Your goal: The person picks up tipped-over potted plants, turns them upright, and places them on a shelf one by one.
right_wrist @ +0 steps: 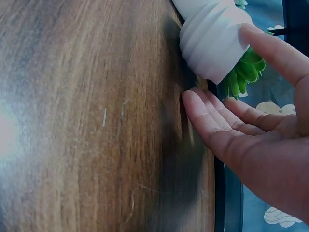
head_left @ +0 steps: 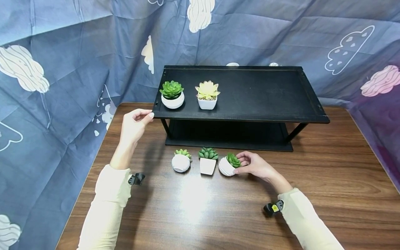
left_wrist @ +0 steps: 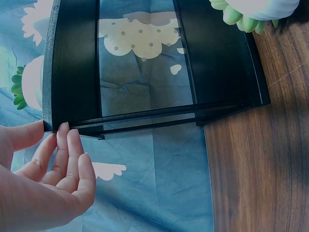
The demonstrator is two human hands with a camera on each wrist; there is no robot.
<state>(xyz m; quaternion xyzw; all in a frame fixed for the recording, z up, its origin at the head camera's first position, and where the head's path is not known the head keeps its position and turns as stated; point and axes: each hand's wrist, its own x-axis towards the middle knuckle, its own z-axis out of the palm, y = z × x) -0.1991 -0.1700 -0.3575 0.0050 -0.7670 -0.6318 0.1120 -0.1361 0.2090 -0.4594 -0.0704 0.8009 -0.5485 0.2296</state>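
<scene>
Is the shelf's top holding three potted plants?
No, the shelf top holds only two: a green plant and a yellow plant.
</scene>
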